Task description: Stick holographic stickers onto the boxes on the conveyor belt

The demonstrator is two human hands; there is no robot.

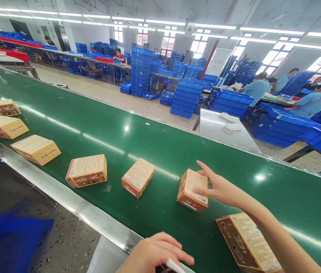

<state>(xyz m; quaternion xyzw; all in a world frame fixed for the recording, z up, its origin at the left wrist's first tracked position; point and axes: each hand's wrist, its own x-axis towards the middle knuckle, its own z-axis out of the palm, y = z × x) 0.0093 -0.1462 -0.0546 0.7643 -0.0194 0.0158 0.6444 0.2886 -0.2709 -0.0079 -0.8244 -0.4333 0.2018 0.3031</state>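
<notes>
My right hand (219, 187) reaches over a small brown-and-tan carton (192, 185) on the green conveyor belt (166, 223). Its thumb lies over the printed top and its other fingers are spread at the far side; the hand looks open. Low in view, my left hand (160, 252) is at the belt's near edge with bent fingers. A white strip and something dark show under it, too cut off to name. Beneath my right forearm sits a larger-looking carton (247, 240), partly covered by the arm. To the left lies another carton (138, 177).
More cartons (88, 170) trail off leftward along the belt, near its metal rail (92, 214). A blurred blue bin (12, 242) is at lower left. Beyond the belt stand a metal table (223, 131), stacked blue crates (187, 96) and several people at benches.
</notes>
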